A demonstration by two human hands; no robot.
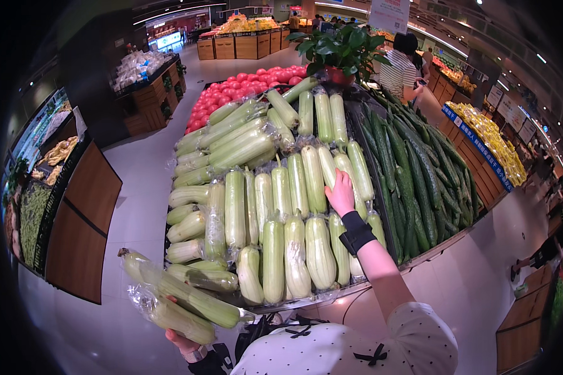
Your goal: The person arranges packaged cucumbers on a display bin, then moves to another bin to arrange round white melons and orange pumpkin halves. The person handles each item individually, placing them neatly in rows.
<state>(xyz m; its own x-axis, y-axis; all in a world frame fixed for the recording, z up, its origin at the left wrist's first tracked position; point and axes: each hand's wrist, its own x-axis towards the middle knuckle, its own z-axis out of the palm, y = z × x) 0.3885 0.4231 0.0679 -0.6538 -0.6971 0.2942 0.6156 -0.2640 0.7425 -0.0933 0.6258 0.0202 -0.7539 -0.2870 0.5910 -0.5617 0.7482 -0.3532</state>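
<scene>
Two pale green zucchini-like squashes in clear plastic wrap [183, 293] rest in my left hand [183, 341], low at the left, off the stand's front corner; its fingers show beneath and between them. My right hand [341, 193] reaches over the stand and touches a wrapped squash [327, 166] in the middle row at the right. Its fingertips lie on or just beside that squash; whether they close on it I cannot tell. Rows of similar wrapped squashes [273, 260] fill the stand around it, and more are stacked crosswise [241, 150] at the back left.
Dark green cucumbers [422, 178] lie right of a black divider. Red tomatoes [244, 86] are heaped behind the squashes, beside a potted plant [342, 51]. A person in a striped shirt [399, 70] stands beyond. Wooden produce stands [82, 220] flank the aisles.
</scene>
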